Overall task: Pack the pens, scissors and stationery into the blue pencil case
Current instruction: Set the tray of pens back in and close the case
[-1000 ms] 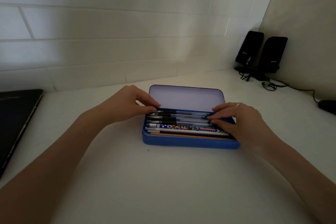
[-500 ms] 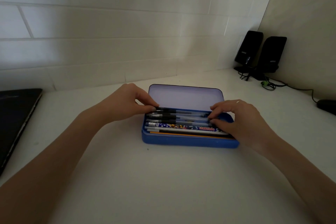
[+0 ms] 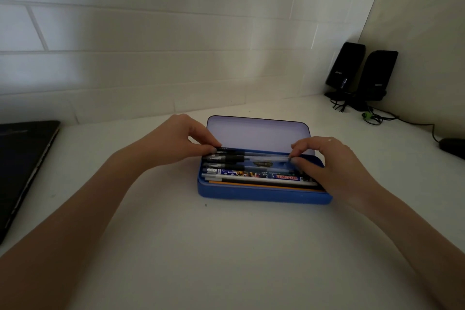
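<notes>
The blue pencil case (image 3: 261, 195) lies open on the white desk, its pale lid (image 3: 256, 133) tipped back. Inside lie several black-capped clear pens (image 3: 236, 158), a patterned pencil (image 3: 256, 174), a white pencil and an orange one along the front wall. My left hand (image 3: 176, 141) pinches the cap end of the rearmost pen at the case's left end. My right hand (image 3: 329, 163) pinches the clear tail of a pen at the right end, lifted a little above the others. No scissors show.
A dark closed laptop (image 3: 22, 166) lies at the left edge. Two black speakers (image 3: 362, 74) with tangled cables (image 3: 372, 117) stand in the back right corner, and a black mouse (image 3: 453, 147) sits at the right edge. A tiled wall runs close behind the case.
My right hand has lifted its fingers from lying flat on the pens and now pinches one pen's tail. My left hand has stayed at the cap ends.
</notes>
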Demonstrator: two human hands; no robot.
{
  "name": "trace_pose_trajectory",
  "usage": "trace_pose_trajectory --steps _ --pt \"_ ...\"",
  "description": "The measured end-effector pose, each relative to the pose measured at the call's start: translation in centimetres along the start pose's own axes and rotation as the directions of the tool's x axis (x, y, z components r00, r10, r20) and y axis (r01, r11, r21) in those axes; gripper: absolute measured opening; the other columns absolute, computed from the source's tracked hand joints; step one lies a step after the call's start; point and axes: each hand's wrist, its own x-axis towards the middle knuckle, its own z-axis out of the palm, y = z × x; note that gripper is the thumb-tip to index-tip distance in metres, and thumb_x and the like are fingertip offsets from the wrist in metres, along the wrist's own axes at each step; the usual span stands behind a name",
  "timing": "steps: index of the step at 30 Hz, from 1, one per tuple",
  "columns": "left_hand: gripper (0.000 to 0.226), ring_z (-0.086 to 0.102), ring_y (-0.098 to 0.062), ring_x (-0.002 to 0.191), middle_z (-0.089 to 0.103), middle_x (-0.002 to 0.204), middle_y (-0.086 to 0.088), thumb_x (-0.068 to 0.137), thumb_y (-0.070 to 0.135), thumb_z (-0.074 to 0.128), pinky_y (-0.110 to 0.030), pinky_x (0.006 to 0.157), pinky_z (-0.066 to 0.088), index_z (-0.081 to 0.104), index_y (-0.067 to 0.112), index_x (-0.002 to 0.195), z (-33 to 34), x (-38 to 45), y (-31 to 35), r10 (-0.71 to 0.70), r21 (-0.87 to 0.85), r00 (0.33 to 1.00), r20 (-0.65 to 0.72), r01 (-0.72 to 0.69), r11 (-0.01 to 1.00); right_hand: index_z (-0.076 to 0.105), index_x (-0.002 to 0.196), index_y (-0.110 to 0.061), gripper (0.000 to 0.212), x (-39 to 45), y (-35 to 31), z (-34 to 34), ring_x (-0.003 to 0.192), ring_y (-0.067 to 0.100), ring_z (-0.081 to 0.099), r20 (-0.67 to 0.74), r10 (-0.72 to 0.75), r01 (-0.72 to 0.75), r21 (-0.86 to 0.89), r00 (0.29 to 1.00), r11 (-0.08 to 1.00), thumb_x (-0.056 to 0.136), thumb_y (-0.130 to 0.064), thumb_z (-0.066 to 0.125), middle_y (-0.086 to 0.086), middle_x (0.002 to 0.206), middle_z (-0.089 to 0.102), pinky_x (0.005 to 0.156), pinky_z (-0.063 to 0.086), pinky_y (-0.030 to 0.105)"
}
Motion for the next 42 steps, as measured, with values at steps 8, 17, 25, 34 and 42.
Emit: trace_pose_trajectory --steps 8,17,25,34,42 --pt "0.016 0.066 0.003 0.080 0.073 0.083 0.014 0.077 0.012 0.072 -0.009 0.072 0.050 0.077 0.023 0.087 -0.1 0.0 0.0 0.019 0.013 1.000 0.016 -0.019 1.000 0.050 0.097 -0.023 0.014 0.1 0.5 1.0 0.123 0.018 0.034 0.111 0.048 -0.047 -0.020 0.993 0.999 0.098 -0.024 0.035 -0.004 0.125 0.052 0.100 0.032 0.037" --pt "0.016 0.066 0.003 0.081 0.073 0.083 0.015 0.077 0.013 0.071 -0.009 0.073 0.050 0.076 0.026 0.085 -0.1 0.0 0.0 0.009 0.015 1.000 0.017 -0.009 1.000 0.056 0.094 -0.014 0.030 0.1 0.3 1.5 0.108 0.023 0.042 0.116 0.066 -0.060 -0.056 0.991 0.997 0.099 -0.029 0.030 0.001 0.103 0.057 0.095 0.035 0.040" --pt "0.015 0.065 0.007 0.081 0.073 0.084 0.019 0.072 0.030 0.074 -0.014 0.079 0.049 0.076 0.031 0.087 -0.4 -0.2 0.3 -0.025 -0.031 0.996 0.091 0.028 0.999 0.046 0.077 -0.036 0.024 0.2 0.5 1.4 0.097 0.024 0.048 0.091 0.025 -0.021 -0.049 0.996 0.999 0.091 -0.046 0.029 -0.007 0.091 0.055 0.087 0.042 0.046" --pt "0.020 0.066 0.004 0.080 0.075 0.084 0.015 0.067 0.029 0.078 -0.033 0.088 0.055 0.076 0.032 0.087 -0.3 -0.3 0.3 -0.021 -0.015 0.995 0.098 0.023 1.000 0.073 0.078 -0.035 0.014 0.2 0.3 0.6 0.118 0.010 0.052 -0.039 0.054 -0.053 0.025 0.998 0.998 0.079 -0.042 0.061 -0.008 0.117 0.065 0.097 0.043 0.045" --pt "0.022 0.065 0.006 0.078 0.075 0.085 0.014 0.067 0.031 0.078 -0.029 0.085 0.055 0.076 0.033 0.089 -0.3 -0.3 0.3 -0.023 -0.008 0.995 0.097 0.024 1.000 0.073 0.075 -0.035 0.003 0.0 -0.5 0.2 0.110 0.007 0.054 -0.093 0.039 -0.035 0.043 0.995 0.998 0.073 -0.032 0.074 -0.011 0.113 0.064 0.097 0.043 0.039"
